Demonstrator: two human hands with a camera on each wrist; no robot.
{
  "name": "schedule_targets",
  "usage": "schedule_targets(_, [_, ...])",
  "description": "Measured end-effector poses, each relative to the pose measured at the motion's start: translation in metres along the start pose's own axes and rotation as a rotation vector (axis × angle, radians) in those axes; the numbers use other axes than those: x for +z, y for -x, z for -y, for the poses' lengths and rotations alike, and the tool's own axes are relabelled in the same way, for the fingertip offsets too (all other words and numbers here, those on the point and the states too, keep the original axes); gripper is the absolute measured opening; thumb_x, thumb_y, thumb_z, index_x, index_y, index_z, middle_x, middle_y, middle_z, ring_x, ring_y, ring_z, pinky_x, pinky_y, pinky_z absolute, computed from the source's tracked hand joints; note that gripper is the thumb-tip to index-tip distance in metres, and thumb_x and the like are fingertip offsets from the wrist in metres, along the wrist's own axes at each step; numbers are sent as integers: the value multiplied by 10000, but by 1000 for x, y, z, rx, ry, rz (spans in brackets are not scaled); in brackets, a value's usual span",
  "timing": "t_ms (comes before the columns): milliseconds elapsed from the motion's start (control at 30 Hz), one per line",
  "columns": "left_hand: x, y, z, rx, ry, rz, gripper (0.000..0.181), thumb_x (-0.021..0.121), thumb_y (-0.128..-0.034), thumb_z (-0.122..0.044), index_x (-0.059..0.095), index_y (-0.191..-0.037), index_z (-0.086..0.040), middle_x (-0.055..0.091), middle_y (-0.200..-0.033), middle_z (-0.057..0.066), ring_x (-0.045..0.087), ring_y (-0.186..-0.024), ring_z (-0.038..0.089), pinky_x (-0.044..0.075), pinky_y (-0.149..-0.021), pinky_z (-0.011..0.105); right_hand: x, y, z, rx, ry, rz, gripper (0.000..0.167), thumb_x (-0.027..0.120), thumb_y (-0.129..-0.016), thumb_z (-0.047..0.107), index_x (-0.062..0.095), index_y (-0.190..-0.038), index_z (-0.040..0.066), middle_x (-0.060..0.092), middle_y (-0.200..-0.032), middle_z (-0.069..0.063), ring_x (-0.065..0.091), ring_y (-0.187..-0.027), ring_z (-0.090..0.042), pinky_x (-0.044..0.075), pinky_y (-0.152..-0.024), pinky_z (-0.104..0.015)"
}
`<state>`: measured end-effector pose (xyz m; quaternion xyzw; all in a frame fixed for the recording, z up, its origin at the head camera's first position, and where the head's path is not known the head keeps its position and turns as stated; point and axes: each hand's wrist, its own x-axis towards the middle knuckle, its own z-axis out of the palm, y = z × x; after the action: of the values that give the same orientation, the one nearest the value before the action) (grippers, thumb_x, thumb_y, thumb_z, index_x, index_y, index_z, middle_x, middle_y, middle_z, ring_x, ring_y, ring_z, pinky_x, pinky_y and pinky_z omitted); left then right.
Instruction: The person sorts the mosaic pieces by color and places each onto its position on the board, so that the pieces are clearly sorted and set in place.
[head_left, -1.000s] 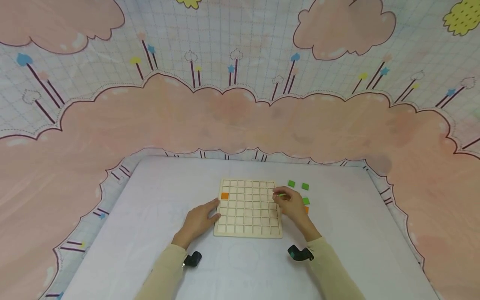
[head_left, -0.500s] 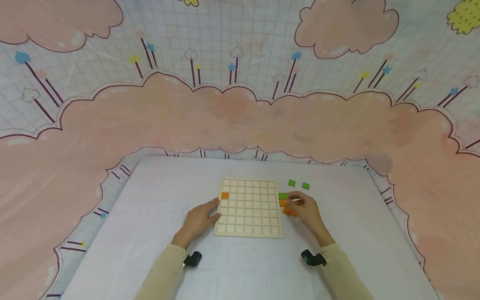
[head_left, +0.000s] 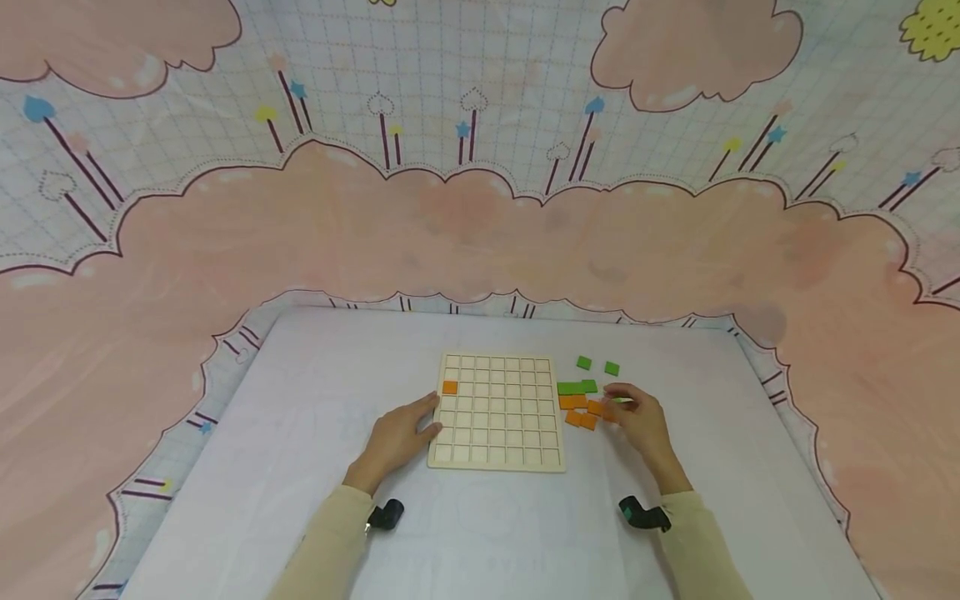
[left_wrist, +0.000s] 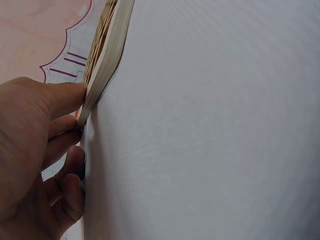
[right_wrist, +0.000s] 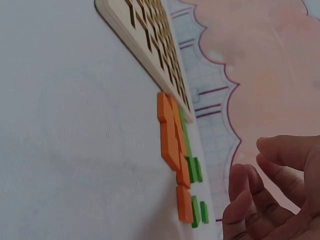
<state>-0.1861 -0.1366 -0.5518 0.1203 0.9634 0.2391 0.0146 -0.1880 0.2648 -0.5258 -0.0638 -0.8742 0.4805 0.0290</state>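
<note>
A pale wooden grid board [head_left: 498, 412] lies on the white table, an orange tile [head_left: 450, 387] in one cell near its left side. My left hand [head_left: 399, 432] rests at the board's left edge; in the left wrist view its thumb [left_wrist: 67, 97] touches the rim. Off the board's right edge lie several green tiles [head_left: 572, 388] and orange tiles [head_left: 573, 402], some in short rows. My right hand [head_left: 637, 417] hovers over the right end of this group, partly hiding tiles. In the right wrist view its fingers are loosely bent, with nothing between thumb and fingers.
Two green tiles, one of them [head_left: 583, 362], lie apart behind the group. A white cloth covers the table [head_left: 480, 542]. A patterned curtain [head_left: 480, 242] with clouds stands behind and at the sides.
My right hand has moved right, from the board's right edge to beyond the tiles, uncovering green and orange ones. The left hand stays at the board's left edge.
</note>
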Motion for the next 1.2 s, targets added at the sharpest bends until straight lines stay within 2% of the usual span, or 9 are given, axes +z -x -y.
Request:
schedule_targets(133, [-1,0,0,5,7,-10,554,659,-937,-327,521,-1424,-100,494,-1502,24,522,-1340,309,450,-1090,492,-5,-2,-5,1,36,-22,284,663,-944,192,674,-1204,79,678,-1175,-150,615,-862,-116,520,-613,-202])
schedule_targets(333, [-1,-1,-1,3,8,-6,562,656,-939,-336,515,-1428,-97,489,-1506,27,515,-1347,307,445,-1095,488,-8,-1,-10,58,86,-16,314,631,-954,199,662,-1237,66,680,-1175,-164,642,-975,-234,508,-708,-193])
schedule_targets(533, [-2,-1,-1,12,11,-9,557,655,-941,-325,514,-1427,-93,489,-1504,31,513,-1348,304,444,-1098,481,-9,-1,-18,59,149,-14,325,634,-943,197,669,-1228,45,694,-1165,-185,653,-1041,-313,535,-749,-251])
schedule_targets(700, [-3,-1,-1,17,10,-3,559,655,-940,-333,517,-1427,-96,491,-1504,24,516,-1347,300,447,-1095,481,-9,-1,-23,72,182,-17,331,680,-908,199,689,-1196,36,711,-1120,-177,655,-1006,-302,519,-760,-290])
schedule_targets(833, [-1,-1,-1,13,9,-5,559,661,-936,-329,519,-1425,-97,495,-1501,22,521,-1343,300,453,-1088,486,-9,-3,-25,88,190,-15,339,704,-882,186,694,-1184,32,717,-1087,-166,652,-961,-274,472,-719,-245])
schedule_targets(1200, [1,-1,0,9,3,-1,559,658,-938,-335,519,-1426,-99,489,-1506,19,520,-1343,304,452,-1088,491,-5,-6,-31,144,207,24,345,699,-886,193,687,-1190,32,687,-1149,-175,615,-991,-273,456,-744,-280])
